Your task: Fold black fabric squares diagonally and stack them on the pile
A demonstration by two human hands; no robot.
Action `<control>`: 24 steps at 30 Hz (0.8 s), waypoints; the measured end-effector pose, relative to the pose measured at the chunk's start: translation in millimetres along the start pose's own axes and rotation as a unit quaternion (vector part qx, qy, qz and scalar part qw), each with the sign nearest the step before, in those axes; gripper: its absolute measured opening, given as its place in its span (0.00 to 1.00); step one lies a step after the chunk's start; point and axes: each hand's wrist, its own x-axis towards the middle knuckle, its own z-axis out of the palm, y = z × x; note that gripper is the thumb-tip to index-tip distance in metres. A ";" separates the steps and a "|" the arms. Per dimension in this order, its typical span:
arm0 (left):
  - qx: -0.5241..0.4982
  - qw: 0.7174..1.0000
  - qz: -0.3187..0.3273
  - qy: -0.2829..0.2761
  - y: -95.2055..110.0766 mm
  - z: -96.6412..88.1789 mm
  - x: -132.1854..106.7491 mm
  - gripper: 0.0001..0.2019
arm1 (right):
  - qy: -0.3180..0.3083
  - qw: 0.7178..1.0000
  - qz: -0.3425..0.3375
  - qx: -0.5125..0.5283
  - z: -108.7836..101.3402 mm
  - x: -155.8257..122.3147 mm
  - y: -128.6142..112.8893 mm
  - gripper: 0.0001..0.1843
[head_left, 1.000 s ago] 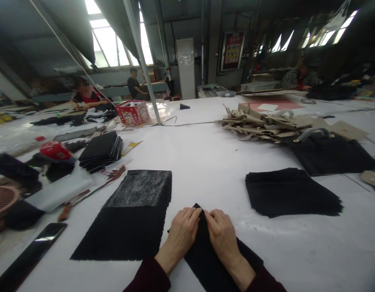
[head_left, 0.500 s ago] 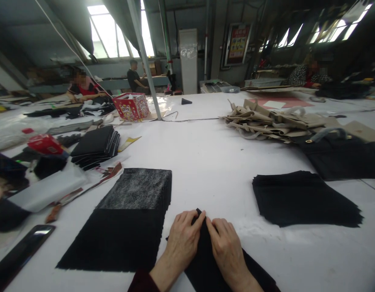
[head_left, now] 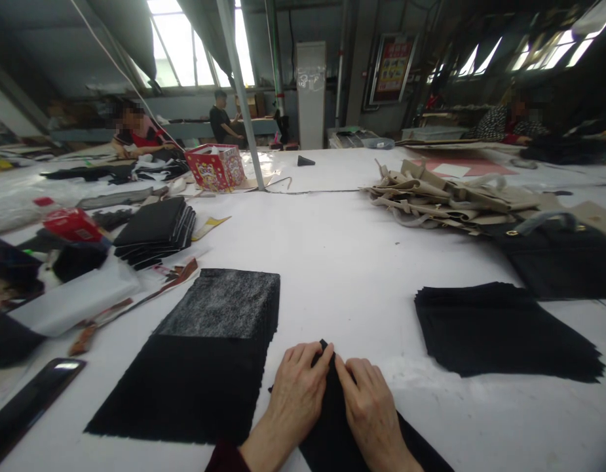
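A piece of black fabric (head_left: 332, 419) lies at the table's near edge, folded over, its narrow end pointing away from me. My left hand (head_left: 299, 387) grips the far left edge of it, thumb and curled fingers closed on the cloth. On the other edge, my right hand (head_left: 369, 400) pinches the fold with bent fingers, its fingertips close to the left thumb. Left of my hands is a stack of black fabric panels (head_left: 185, 387) with a speckled grey patch (head_left: 219, 303) at its far end. Another stack of black panels (head_left: 504, 331) lies to the right.
Beige fabric pieces (head_left: 440, 196) are heaped at the back right beside a black bag panel (head_left: 563, 262). Folded black cloths (head_left: 155, 226), a red box (head_left: 215, 167) and a dark glossy bar (head_left: 35, 406) are at left. A metal pole (head_left: 244, 98) rises mid-table. Several people sit farther back.
The view has shifted slightly. Both hands keep nearly the same hold on the black fabric, with little visible finger movement.
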 end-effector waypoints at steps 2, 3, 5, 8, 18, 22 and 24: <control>0.001 1.000 -0.001 0.000 -0.2 0.3 -0.2 0.25 | -0.001 1.000 -0.001 0.001 0.3 0.1 0.6 0.21; 0.003 1.000 -0.002 0.000 -0.4 0.6 -0.3 0.25 | -0.002 1.000 -0.002 0.001 0.6 -0.1 1.0 0.22; 0.005 1.000 -0.004 0.000 -0.7 1.4 -0.6 0.24 | -0.005 1.000 -0.002 0.002 1.4 -0.6 1.7 0.22; 0.008 1.000 -0.005 0.001 -0.4 1.8 -0.6 0.23 | -0.005 1.000 -0.002 0.001 1.7 -0.7 1.8 0.21; 0.019 1.000 -0.019 0.014 3.4 0.5 1.9 0.20 | -0.007 1.000 0.001 -0.007 -1.2 2.3 -0.3 0.19; 0.039 0.998 -0.038 0.014 2.8 -2.5 3.6 0.19 | -0.003 1.000 0.003 -0.006 -1.2 1.7 -0.8 0.19; 0.046 0.998 -0.043 0.028 1.4 -6.4 4.1 0.19 | -0.002 1.000 0.002 -0.006 -1.4 1.7 -0.8 0.19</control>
